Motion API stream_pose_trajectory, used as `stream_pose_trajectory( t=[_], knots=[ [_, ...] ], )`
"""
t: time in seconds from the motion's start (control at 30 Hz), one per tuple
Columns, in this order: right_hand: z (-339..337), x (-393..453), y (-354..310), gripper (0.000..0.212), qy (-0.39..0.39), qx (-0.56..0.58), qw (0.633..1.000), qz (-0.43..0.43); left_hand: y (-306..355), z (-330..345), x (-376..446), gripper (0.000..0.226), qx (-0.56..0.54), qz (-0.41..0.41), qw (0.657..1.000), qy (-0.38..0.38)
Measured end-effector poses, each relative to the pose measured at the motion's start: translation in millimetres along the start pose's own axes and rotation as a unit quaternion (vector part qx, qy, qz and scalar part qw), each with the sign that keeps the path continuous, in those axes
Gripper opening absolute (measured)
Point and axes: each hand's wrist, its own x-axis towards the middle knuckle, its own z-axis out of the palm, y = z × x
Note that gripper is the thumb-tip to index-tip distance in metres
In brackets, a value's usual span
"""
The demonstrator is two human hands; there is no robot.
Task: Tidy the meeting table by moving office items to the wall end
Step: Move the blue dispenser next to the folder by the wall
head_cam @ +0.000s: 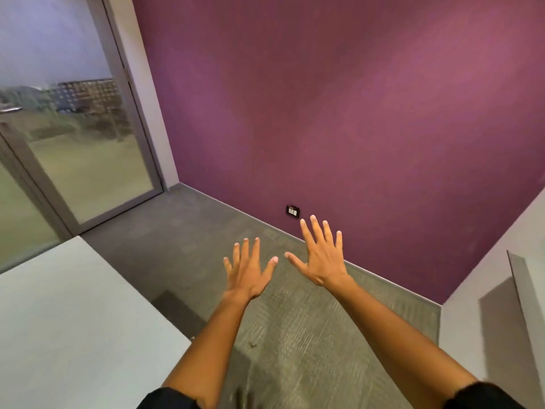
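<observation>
Your left hand (pixel 249 273) was stretched out in front of you with its grip fully released: fingers straight and spread, back of the hand up, holding and touching nothing. Your right hand (pixel 323 255) was the same, fingers fanned wide and empty, a little farther out than the left, thumb tips close together but apart. Both hung in the air above the grey carpet floor (pixel 295 335).

The white tabletop (pixel 73 335) lay to the left of and nearer you than your left hand, well apart from it; only its corner and a bare stretch of surface showed.

Beyond your fingertips stood the purple wall (pixel 324 98), with a small dark wall socket (pixel 293 211) low down, just left of your right hand's fingers. Farther left was a glass door (pixel 73 128).
</observation>
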Motion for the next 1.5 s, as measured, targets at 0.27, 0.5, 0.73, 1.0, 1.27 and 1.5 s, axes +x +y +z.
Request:
stream_pose_trajectory(
  t=[0.27,0.5,0.73,1.0,1.27,1.5],
  knots=[
    [37.9,131.6,8.4,0.095,-0.02,0.02,0.999,-0.035,-23.6,3.0,108.5,0.08,0.005,-0.048,0.999,0.006],
    [95.8,269.0,-9.6,0.095,-0.049,0.048,0.99,-0.119,-70.3,9.9,199.1,0.08,0.019,-0.153,0.988,0.018],
    [128.5,395.6,-52.2,0.096,-0.078,0.053,0.967,-0.236,-98.8,-15.5,276.7,0.08,0.041,-0.272,0.96,0.06],
    [155.5,479.0,-154.9,0.098,-0.114,0.08,0.92,-0.365,-164.3,-51.8,300.5,0.081,0.054,-0.393,0.908,0.133],
    [197.7,532.8,-294.2,0.105,-0.129,0.079,0.863,-0.482,-276.4,-78.6,317.3,0.082,0.038,-0.497,0.852,0.161],
    [241.8,598.3,-430.0,0.1,-0.131,0.072,0.832,-0.535,-396.4,-127.5,373.5,0.082,0.023,-0.546,0.817,0.186]
  ],
)
